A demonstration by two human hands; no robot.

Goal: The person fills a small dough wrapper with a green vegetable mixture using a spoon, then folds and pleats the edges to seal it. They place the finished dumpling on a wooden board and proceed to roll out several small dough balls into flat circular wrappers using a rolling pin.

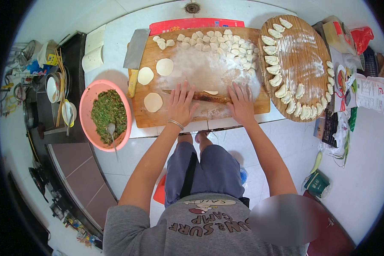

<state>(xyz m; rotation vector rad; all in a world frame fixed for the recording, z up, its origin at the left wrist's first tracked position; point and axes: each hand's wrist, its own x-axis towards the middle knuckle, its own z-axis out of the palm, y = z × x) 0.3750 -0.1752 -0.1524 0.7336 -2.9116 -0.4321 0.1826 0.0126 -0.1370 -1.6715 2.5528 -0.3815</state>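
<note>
My left hand (182, 104) and my right hand (242, 103) lie flat with spread fingers over the two ends of a wooden rolling pin (210, 97). A small piece of pale dough (210, 92) shows at the pin's far side, between my hands; the pin covers the rest. They are on a floured wooden cutting board (145, 119). Left of my left hand lies a round dough wrapper (153, 102), with two others farther back. Many small dough pieces (219, 42) spread along the board's far and right parts, partly under white flour (192, 64).
A cleaver (136, 49) rests at the board's left edge. Beside it stands a pink bowl (86, 123) of green filling (109, 111) with a spoon (111, 129). On the right, a round wooden board (301, 51) bears folded dumplings (270, 50) around its edge. Packages (373, 91) crowd the far right.
</note>
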